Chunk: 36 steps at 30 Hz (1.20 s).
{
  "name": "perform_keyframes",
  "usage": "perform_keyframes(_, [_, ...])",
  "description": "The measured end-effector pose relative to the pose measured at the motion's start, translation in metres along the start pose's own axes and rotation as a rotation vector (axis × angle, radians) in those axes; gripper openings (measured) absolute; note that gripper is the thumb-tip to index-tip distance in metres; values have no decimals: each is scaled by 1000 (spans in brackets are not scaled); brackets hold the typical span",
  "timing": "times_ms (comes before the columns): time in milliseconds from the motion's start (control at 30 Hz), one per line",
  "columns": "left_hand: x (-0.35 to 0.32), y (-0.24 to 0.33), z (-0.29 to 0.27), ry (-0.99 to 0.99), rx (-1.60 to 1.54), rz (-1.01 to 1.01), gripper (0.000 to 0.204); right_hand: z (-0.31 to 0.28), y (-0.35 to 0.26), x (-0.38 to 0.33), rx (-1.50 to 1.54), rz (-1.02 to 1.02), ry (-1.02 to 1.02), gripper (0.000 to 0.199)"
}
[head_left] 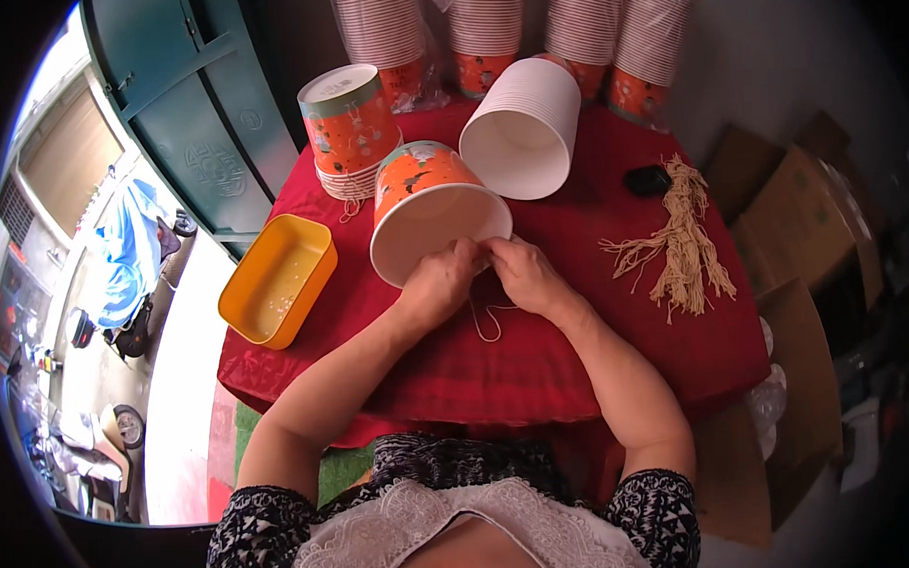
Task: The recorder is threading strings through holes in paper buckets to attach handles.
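Note:
An orange printed paper bucket [429,177] lies tilted on its side on the red-covered table, its white mouth toward me. My left hand [440,282] is closed at the near right part of its rim. Against it, my right hand [524,274] is pinched closed at the same spot, thumbs and fingertips meeting. A thin beige string [489,335] hangs in a loop beneath the two hands. Its upper part, between the fingertips, is hidden. Just behind stands an upside-down stack of orange buckets [349,127], with a bit of string beside its bottom edge.
White nested buckets [524,131] lie behind. A yellow tub [279,280] sits at the left edge. On the right are a bundle of beige strings [683,236] and a black object [647,181]. Tall bucket stacks [486,33] line the back; cardboard boxes [803,222] stand right.

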<state>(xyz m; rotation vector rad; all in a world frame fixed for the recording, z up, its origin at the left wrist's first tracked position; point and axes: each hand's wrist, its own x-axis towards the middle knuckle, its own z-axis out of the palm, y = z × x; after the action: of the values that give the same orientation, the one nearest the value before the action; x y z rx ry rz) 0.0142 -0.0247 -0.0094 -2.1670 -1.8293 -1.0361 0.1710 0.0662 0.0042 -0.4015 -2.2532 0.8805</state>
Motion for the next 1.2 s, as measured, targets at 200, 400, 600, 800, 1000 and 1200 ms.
perform_keyframes(200, [-2, 0, -2, -14, 8, 2, 23, 0, 3, -2, -61, 1, -21, 14])
perform_keyframes(400, [-2, 5, -13, 2, -140, -90, 17, -2, 4, -1, -53, 22, -29, 12])
perform_keyframes(600, [-2, 4, -23, -4, -325, -192, 12, -4, -4, -1, -32, -1, -16, 9])
perform_keyframes(800, [0, 4, -19, 27, -278, -281, 12, -6, 0, -3, -145, -36, -72, 8])
perform_keyframes(1000, [4, 8, -24, 50, -185, -334, 15, -5, 2, -6, -374, -131, -108, 9])
perform_keyframes(1200, [5, 7, -34, -58, -318, -337, 18, -5, 1, -6, -456, -222, -90, 11])
